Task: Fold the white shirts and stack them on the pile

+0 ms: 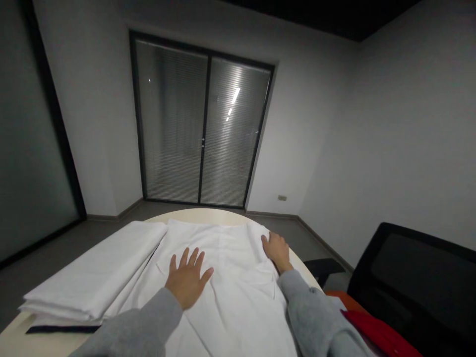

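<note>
Well, the white cloth (241, 277) is wrinkly. On it, the left hand (188, 281) spreads wide, empty; the right hand (277, 249) curls, grip hard to see. Folded cloth (100, 270) sits left.

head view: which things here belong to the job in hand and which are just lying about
In the job:
white cloth, under left hand and right hand
table, supporting it
perhaps folded white stack, no hand on it

Lying about:
black chair
red item by it
</note>
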Demonstrator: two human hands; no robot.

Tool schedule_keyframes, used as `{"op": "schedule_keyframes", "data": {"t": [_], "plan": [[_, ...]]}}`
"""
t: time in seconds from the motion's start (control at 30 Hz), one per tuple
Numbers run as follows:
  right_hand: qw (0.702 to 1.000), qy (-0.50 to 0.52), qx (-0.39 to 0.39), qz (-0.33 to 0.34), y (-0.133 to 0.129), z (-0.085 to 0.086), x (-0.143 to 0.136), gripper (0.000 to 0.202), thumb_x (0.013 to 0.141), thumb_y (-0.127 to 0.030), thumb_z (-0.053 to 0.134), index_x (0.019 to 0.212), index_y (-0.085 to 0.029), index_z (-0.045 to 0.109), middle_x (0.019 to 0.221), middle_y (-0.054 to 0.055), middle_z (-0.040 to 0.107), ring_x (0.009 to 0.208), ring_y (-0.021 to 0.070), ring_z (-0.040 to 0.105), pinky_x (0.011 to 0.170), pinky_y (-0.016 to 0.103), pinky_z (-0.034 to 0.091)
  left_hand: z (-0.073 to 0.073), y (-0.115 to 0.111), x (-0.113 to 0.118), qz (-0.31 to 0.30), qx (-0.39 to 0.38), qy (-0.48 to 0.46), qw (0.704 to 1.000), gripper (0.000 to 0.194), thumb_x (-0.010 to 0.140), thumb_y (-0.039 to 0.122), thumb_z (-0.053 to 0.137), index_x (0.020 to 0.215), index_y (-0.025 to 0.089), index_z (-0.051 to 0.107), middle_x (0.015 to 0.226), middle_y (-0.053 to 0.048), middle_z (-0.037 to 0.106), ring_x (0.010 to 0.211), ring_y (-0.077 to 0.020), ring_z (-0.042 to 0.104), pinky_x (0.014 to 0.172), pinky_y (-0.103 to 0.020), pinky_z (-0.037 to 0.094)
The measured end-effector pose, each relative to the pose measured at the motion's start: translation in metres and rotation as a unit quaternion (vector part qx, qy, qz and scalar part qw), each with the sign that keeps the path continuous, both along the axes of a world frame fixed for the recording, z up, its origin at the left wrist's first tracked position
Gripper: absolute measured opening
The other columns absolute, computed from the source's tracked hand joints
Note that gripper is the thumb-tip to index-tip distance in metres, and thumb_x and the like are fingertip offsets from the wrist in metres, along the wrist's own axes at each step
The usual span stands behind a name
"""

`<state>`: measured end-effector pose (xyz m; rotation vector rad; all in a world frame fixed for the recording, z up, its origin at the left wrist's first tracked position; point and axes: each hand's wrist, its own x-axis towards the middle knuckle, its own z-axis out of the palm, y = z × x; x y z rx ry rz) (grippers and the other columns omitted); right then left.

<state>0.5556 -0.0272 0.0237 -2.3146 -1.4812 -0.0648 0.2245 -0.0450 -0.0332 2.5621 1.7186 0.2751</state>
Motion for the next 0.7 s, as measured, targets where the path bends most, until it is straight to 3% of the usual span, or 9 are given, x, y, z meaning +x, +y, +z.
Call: {"op": "schedule_keyframes", "data": {"t": [0.1, 0.2, 0.27, 0.37, 0.43, 0.57, 0.7], "plan": [[1.000, -0.009, 0.013, -0.013, 0.011, -0.027, 0.010, 0.050, 0.100, -0.043, 0.049, 0.133, -0.010, 0.065, 0.140, 0.023, 0.062, 0.131, 0.0364, 0.055, 0.108, 0.050, 0.039, -0.003, 0.002, 0.000, 0.000, 0.007, 0.003, 1.000, 0.073, 0.102, 0.065, 0.026, 0.160, 0.025, 0.045, 0.170, -0.007, 0.032, 0.159, -0.0392, 0.021, 0.124, -0.071, 0.014], [1.000, -0.001, 0.024, -0.017, 0.020, -0.038, 0.019, 0.050, 0.098, -0.043, 0.050, 0.134, -0.011, 0.065, 0.138, 0.022, 0.063, 0.131, 0.0362, 0.055, 0.108, 0.051, 0.039, -0.002, -0.003, 0.002, 0.005, 0.007, 0.005, 1.000, 0.069, 0.102, 0.064, 0.028, 0.160, 0.030, 0.045, 0.170, -0.005, 0.032, 0.159, -0.0384, 0.022, 0.124, -0.070, 0.017], [0.999, 0.012, 0.031, -0.023, 0.023, -0.039, 0.025, 0.048, 0.096, -0.041, 0.052, 0.132, -0.013, 0.067, 0.138, 0.021, 0.063, 0.129, 0.0361, 0.056, 0.107, 0.051, 0.040, 0.005, -0.006, 0.004, 0.003, 0.008, 0.018, 1.000, 0.068, 0.102, 0.064, 0.031, 0.158, 0.029, 0.048, 0.168, -0.008, 0.037, 0.157, -0.0396, 0.026, 0.123, -0.069, 0.019], [0.998, 0.035, 0.051, -0.031, 0.025, -0.039, 0.030, 0.041, 0.094, -0.035, 0.052, 0.125, -0.017, 0.071, 0.138, 0.018, 0.062, 0.127, 0.0348, 0.057, 0.105, 0.049, 0.041, 0.031, 0.004, 0.009, -0.021, 0.054, 0.067, 0.996, 0.064, 0.101, 0.062, 0.038, 0.146, 0.023, 0.062, 0.162, -0.015, 0.048, 0.153, -0.0421, 0.034, 0.123, -0.067, 0.015], [0.996, 0.049, 0.069, -0.030, 0.025, -0.038, 0.032, 0.037, 0.094, -0.032, 0.050, 0.120, -0.020, 0.073, 0.138, 0.017, 0.062, 0.126, 0.0336, 0.057, 0.104, 0.047, 0.042, 0.055, 0.027, 0.008, -0.021, 0.084, 0.094, 0.992, 0.055, 0.101, 0.055, 0.042, 0.135, 0.021, 0.069, 0.157, -0.017, 0.053, 0.149, -0.0413, 0.039, 0.122, -0.065, 0.017], [0.992, 0.075, 0.100, -0.015, 0.028, -0.039, 0.036, 0.033, 0.094, -0.030, 0.049, 0.114, -0.019, 0.073, 0.127, 0.014, 0.068, 0.121, 0.0328, 0.060, 0.102, 0.046, 0.042, 0.098, 0.102, -0.011, 0.031, 0.064, 0.110, 0.991, 0.040, 0.100, 0.035, 0.050, 0.130, 0.017, 0.069, 0.138, -0.022, 0.065, 0.135, -0.0415, 0.052, 0.110, -0.066, 0.034], [0.985, 0.109, 0.132, 0.005, 0.033, -0.041, 0.041, 0.029, 0.094, -0.027, 0.048, 0.112, -0.020, 0.070, 0.109, 0.010, 0.074, 0.111, 0.0293, 0.065, 0.099, 0.041, 0.043, 0.110, 0.159, -0.041, 0.050, 0.002, 0.119, 0.992, 0.035, 0.098, 0.039, 0.067, 0.125, 0.017, 0.068, 0.126, -0.013, 0.069, 0.117, -0.0307, 0.065, 0.102, -0.056, 0.051]]}}
